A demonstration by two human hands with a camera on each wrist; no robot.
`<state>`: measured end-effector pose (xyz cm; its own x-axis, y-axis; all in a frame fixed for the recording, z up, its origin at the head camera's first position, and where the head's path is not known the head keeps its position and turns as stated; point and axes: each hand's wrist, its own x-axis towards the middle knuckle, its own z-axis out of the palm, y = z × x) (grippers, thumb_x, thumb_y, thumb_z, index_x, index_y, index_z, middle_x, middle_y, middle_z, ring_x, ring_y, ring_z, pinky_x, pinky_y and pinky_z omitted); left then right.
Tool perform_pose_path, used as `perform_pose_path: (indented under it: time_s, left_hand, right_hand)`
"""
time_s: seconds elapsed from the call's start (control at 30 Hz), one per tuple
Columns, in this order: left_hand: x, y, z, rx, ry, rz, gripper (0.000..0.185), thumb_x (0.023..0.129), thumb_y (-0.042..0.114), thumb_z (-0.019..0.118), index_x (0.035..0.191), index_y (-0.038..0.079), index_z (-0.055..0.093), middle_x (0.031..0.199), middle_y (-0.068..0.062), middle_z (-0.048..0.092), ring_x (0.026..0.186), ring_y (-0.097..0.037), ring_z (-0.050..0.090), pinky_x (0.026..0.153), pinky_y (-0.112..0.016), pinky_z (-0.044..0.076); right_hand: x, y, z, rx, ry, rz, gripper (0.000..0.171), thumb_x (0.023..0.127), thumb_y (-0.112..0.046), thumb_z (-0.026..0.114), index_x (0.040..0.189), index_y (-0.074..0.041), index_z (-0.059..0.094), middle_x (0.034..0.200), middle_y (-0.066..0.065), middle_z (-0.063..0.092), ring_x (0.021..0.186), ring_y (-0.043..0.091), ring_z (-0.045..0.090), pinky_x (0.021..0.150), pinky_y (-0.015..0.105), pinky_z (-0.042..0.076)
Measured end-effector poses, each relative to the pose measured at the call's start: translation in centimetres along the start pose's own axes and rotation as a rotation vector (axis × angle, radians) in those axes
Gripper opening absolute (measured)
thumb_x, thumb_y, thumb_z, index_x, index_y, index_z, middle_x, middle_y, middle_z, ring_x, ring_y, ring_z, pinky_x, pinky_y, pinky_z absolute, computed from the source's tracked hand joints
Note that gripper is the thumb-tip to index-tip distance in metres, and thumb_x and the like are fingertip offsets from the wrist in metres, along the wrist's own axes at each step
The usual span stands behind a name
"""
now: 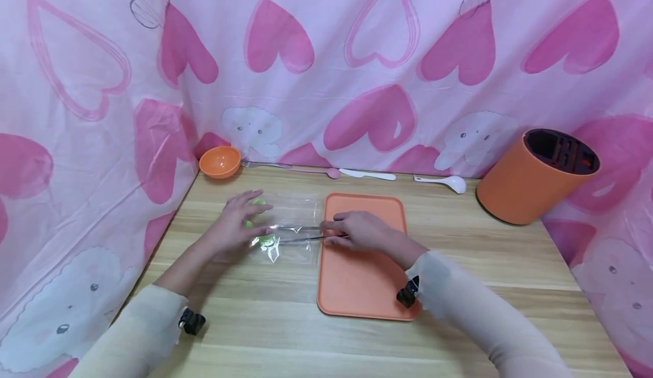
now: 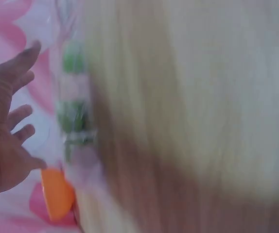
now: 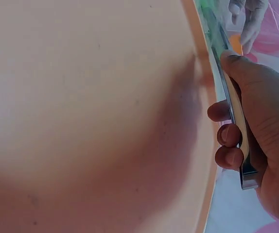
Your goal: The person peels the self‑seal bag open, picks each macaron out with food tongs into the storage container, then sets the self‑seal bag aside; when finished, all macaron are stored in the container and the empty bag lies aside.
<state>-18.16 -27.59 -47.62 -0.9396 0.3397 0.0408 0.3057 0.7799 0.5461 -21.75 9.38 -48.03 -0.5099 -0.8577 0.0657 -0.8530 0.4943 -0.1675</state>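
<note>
A clear plastic bag or sleeve [image 1: 298, 205] lies on the table, with several small green pieces [image 1: 267, 240] at its left end; their kind cannot be made out. Over that end my left hand [image 1: 237, 219] is spread, fingers apart and gripping nothing; whether it touches the plastic is unclear. My right hand [image 1: 359, 230] holds a pair of metal tongs [image 3: 234, 99] above the left edge of the orange tray [image 1: 364, 287]. The tongs' arms point left to the bag, their tips close to the green pieces.
Along the back lie an orange bowl [image 1: 220, 162], a fork [image 1: 265, 165], a pink spoon [image 1: 331, 172], a white knife [image 1: 367, 174] and a white ladle [image 1: 451, 183]. An orange utensil holder [image 1: 530, 185] stands at the right. Pink heart-patterned cloth [image 1: 326, 26] encloses the table.
</note>
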Motion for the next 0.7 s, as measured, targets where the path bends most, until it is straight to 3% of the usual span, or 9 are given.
perform_pose_path:
  time_s: [0.17,0.4,0.57,0.7]
  left_hand:
    - [-0.7,-2.3,-2.6,-0.032,-0.135,-0.110,0.097,0.090,0.033,0.093,0.171,0.017,0.042,0.184,-0.021,0.021,0.169,-0.053,0.016,0.131,-0.082,0.020]
    - [-2.5,-5.9,-4.4,-0.054,-0.242,-0.159,0.122,0.081,0.032,0.098,0.176,0.008,0.024,0.182,-0.028,0.018,0.166,-0.059,0.016,0.131,-0.081,0.018]
    - [-3.3,-6.6,-5.3,-0.056,-0.349,-0.221,0.138,0.076,0.045,0.100,0.179,0.017,0.012,0.184,-0.028,0.010,0.168,-0.060,0.006,0.130,-0.084,0.011]
    - [-3.5,-6.8,-5.8,-0.050,-0.398,-0.258,0.140,0.076,0.044,0.100,0.179,0.019,0.010,0.186,-0.025,0.004,0.168,-0.059,-0.005,0.129,-0.085,0.003]
  right_hand:
    - [0.3,-0.2,0.4,0.017,-0.015,0.006,0.036,0.108,-0.046,0.071,0.137,-0.026,0.075,0.092,-0.005,0.063,0.073,0.009,0.054,0.066,0.026,0.049]
    - [0.5,-0.8,0.6,0.018,-0.003,-0.003,0.042,0.109,-0.044,0.071,0.144,-0.022,0.074,0.101,-0.003,0.069,0.077,0.010,0.060,0.073,0.033,0.060]
    - [0.7,-0.9,0.8,0.001,-0.003,0.002,0.043,0.109,-0.045,0.070,0.145,-0.022,0.073,0.097,-0.004,0.067,0.077,0.011,0.061,0.071,0.034,0.059]
    - [0.9,-1.1,1.0,0.001,-0.001,0.007,0.043,0.109,-0.047,0.070,0.145,-0.023,0.072,0.096,-0.005,0.066,0.078,0.011,0.060,0.070,0.032,0.058]
